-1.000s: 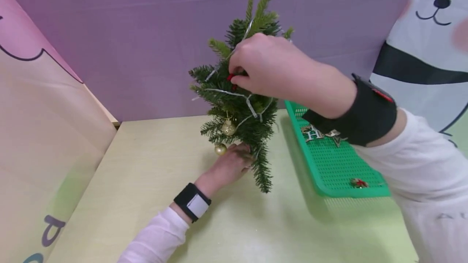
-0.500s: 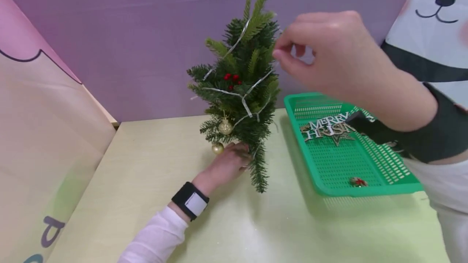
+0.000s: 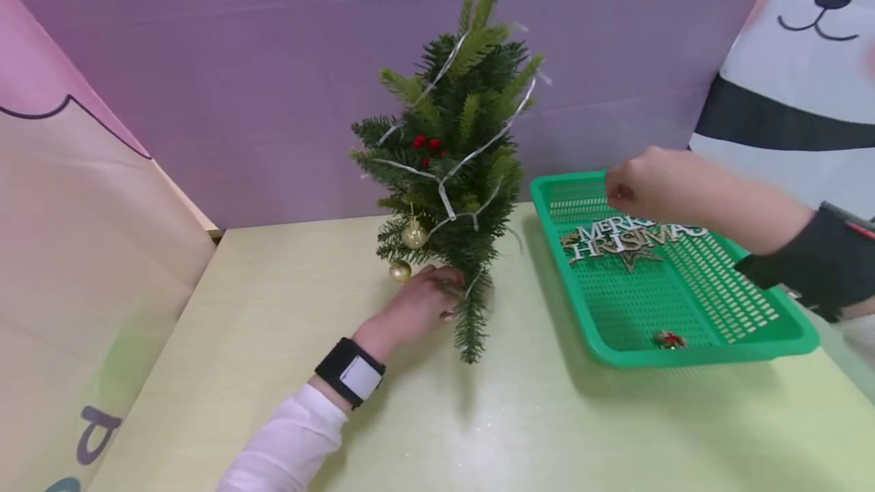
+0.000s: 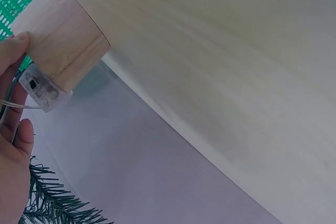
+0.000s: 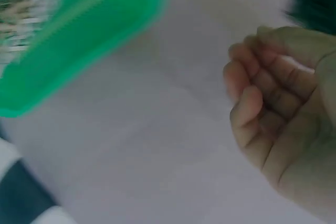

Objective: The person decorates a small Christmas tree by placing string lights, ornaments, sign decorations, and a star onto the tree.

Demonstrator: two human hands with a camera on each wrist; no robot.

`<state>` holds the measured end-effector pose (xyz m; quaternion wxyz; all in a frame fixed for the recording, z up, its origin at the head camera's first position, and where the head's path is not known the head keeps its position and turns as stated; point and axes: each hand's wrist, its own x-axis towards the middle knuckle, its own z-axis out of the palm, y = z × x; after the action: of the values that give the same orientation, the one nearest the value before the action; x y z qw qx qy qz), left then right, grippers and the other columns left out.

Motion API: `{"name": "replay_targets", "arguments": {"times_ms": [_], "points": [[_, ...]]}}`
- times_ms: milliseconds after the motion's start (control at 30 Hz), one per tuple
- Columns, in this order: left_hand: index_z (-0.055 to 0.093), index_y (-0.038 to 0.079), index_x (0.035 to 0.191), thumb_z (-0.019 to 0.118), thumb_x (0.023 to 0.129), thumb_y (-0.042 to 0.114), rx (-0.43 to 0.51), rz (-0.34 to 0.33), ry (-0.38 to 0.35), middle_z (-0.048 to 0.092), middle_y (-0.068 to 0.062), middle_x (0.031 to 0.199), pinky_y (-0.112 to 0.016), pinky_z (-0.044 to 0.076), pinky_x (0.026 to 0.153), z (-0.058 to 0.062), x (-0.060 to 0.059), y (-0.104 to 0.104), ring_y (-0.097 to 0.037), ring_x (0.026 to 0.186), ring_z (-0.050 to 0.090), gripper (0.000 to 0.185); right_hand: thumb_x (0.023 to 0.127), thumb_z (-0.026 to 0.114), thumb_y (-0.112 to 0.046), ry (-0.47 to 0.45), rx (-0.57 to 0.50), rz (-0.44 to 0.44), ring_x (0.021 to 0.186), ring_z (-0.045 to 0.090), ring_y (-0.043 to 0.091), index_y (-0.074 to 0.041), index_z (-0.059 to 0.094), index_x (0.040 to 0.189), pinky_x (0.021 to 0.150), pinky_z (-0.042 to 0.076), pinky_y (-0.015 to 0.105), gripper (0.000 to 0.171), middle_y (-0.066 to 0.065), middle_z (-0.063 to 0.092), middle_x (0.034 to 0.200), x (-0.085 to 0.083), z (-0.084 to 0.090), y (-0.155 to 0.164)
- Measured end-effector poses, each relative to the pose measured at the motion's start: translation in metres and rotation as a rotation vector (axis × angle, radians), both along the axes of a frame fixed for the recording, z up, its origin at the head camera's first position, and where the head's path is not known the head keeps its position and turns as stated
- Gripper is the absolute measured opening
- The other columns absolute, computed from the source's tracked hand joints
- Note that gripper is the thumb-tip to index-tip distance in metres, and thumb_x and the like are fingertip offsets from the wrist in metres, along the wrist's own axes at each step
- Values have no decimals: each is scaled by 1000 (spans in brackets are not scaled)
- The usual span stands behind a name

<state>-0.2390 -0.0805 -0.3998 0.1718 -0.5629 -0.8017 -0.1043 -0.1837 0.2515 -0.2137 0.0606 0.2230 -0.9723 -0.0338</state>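
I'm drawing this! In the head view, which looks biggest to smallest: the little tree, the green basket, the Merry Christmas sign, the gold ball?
1. Little tree and green basket: look about alike, and the basket lies nearer the camera, so unsure.
2. Merry Christmas sign.
3. Gold ball, smallest.

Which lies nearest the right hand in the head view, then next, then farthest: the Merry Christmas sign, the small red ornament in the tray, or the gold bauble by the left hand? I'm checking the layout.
From the right hand:
1. Merry Christmas sign, just below it, at the tray's far end.
2. Small red ornament, at the tray's near edge.
3. Gold bauble, across the table at the tree's foot.
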Motion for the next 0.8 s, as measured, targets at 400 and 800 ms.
{"name": "replay_targets", "arguments": {"times_ms": [400,800], "points": [[66,17,73,73,72,2,-12,-9,0,69,2,103,-28,46,94,0,-6,-1,-14,108,59,17,74,79,-16,-637,139,23,70,54,11,-8,65,87,60,49,28,20,-2,61,80,-17,-105,63],[66,17,73,74,70,1,-8,-22,14,70,5,93,-25,47,85,-2,-9,-3,-13,102,60,18,66,82,-26,-813,176,-48,78,52,19,-12,62,87,61,49,35,32,0,55,87,-4,-138,80]]}}
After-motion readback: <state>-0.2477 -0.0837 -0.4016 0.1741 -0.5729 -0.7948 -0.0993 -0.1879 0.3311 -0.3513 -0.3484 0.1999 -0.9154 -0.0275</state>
